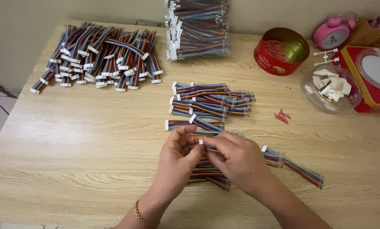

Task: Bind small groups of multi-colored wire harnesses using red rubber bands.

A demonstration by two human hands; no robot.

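Both hands met near the middle of the wooden surface [84, 140], pinching the same striped ribbon cable [211, 149]. The left hand [179, 157] had its grip closed on the white connector [201, 142] at the cable's end, while the right hand [237, 160] was clenched on the wires just right of it. A small bundle of cables [207, 176] lay directly under both hands, more sat just beyond in a loose batch [209, 106], and a red tin [281, 51] stood far right.
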